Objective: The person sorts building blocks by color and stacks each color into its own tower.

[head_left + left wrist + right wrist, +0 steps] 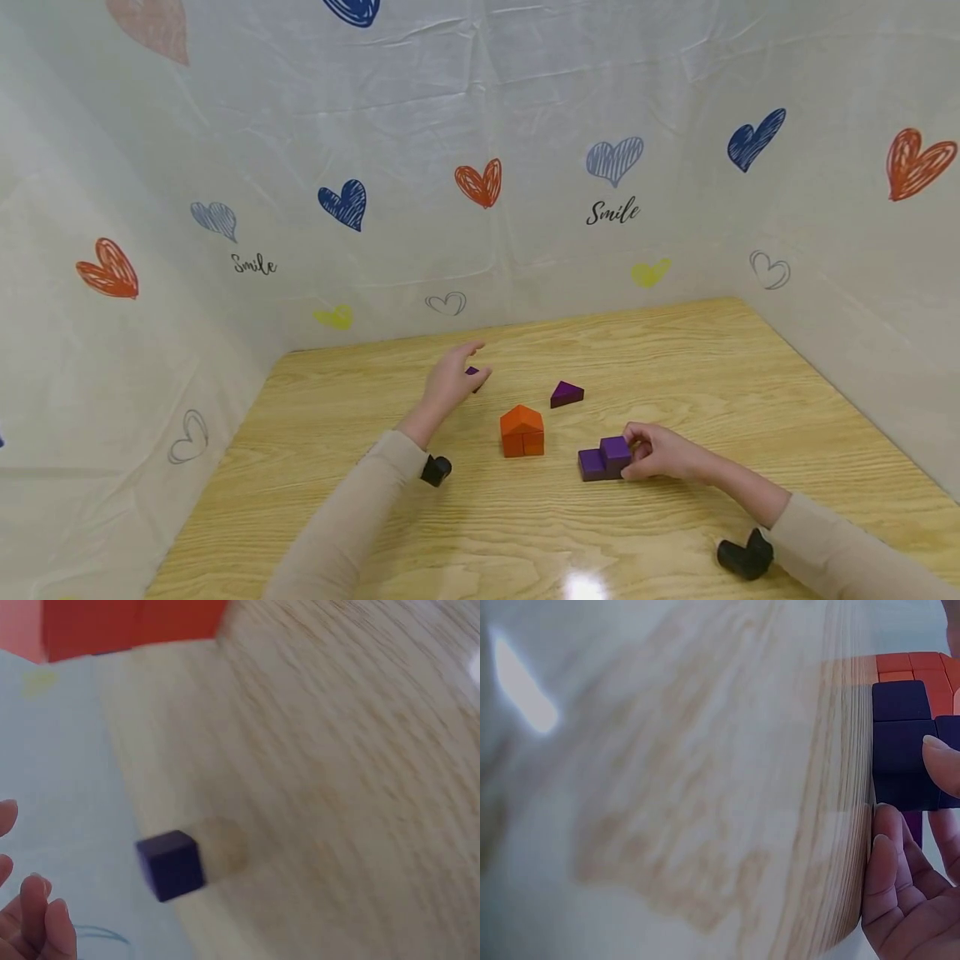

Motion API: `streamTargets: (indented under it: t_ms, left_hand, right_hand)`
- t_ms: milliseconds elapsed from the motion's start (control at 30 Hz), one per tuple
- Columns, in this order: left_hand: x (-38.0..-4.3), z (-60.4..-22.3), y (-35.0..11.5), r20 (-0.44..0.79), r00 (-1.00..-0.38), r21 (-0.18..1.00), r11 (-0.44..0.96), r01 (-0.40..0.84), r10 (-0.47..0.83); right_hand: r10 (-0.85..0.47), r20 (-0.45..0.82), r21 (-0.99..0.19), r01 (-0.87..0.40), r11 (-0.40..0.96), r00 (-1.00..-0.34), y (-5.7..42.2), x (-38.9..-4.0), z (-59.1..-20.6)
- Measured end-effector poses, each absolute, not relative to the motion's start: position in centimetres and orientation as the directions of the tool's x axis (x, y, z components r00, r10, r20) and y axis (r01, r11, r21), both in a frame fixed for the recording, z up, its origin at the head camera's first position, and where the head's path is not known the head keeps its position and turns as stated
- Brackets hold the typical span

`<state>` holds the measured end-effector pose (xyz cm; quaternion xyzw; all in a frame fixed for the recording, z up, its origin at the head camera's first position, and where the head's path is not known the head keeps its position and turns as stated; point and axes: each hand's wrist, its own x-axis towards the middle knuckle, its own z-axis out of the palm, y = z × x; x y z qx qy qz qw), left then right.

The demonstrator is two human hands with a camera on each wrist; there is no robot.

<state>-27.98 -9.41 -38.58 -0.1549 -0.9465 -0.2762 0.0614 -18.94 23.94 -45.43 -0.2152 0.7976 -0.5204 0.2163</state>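
In the head view, the purple blocks [615, 450] are seen on the table [487, 533], to the right of the orange blocks [522, 432]; their right end is pinched by the thumb and fingers of the right hand [663, 452]. A purple triangle [567, 394] is placed farther back. The left hand [448, 382] is held with thumb and fingers parted, and a purple cube [472, 372] is partly hidden by it. In the left wrist view, the cube is shown apart from the visible fingertips, nothing being grasped. In the right wrist view, the thumb is laid across the purple blocks. They are judged light, stiff and sturdy, though smooth faces may slip; they are best held by opposite flat sides.
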Motion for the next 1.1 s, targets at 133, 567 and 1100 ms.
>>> streamTargets:
  t_ms: [133, 567, 1100]
  left_hand:
    - [-28.7, -40.2, -10.3, 0.168, -0.959, 0.534, 0.797, 0.283, 0.228]
    - [-30.5, -44.3, -11.8, 0.149, -0.952, 0.534, 0.788, 0.306, 0.269]
    - [-31.5, -45.3, -11.3, 0.095, -0.982, 0.544, 0.817, 0.191, 0.166]
  right_hand:
    - [-0.565, -0.126, -0.923, -0.112, 0.368, -0.816, 24.0, -19.0, -45.5]
    - [-0.562, -0.119, -0.914, -0.130, 0.383, -0.818, 24.0, -19.0, -45.5]
    - [-0.570, -0.113, -0.922, -0.129, 0.366, -0.814, 24.0, -19.0, -45.6]
